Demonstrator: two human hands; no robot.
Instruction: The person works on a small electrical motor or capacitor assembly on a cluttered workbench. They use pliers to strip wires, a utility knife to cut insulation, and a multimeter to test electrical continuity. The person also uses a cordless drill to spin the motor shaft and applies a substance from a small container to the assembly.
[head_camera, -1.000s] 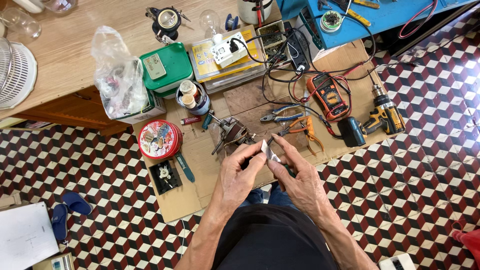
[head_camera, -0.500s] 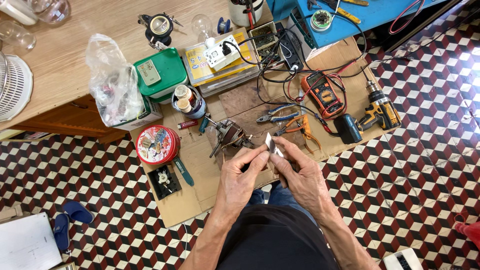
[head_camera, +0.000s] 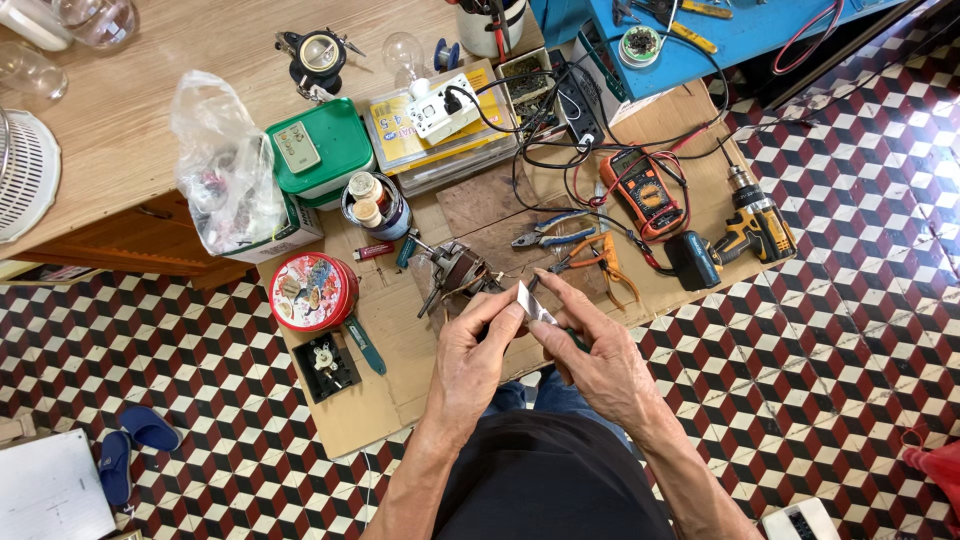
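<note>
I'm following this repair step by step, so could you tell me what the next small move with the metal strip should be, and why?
Probably lower the small metal strip toward the motor part on the cardboard. Both the left hand and right hand pinch the strip just above and beside the motor part, not touching it, and no tool is in hand.

A small silver piece (head_camera: 530, 302), pinched between left hand (head_camera: 478, 355) and right hand (head_camera: 592, 355), is too small to identify; fingers cover its lower end. At ten o'clock, a white fan grille (head_camera: 25, 172) is cut by the left edge. At eleven, clear jars (head_camera: 92, 18) run off the top. At four, a red object (head_camera: 935, 470) is cropped. The motor part (head_camera: 455, 272) is partly behind the left fingers.
</note>
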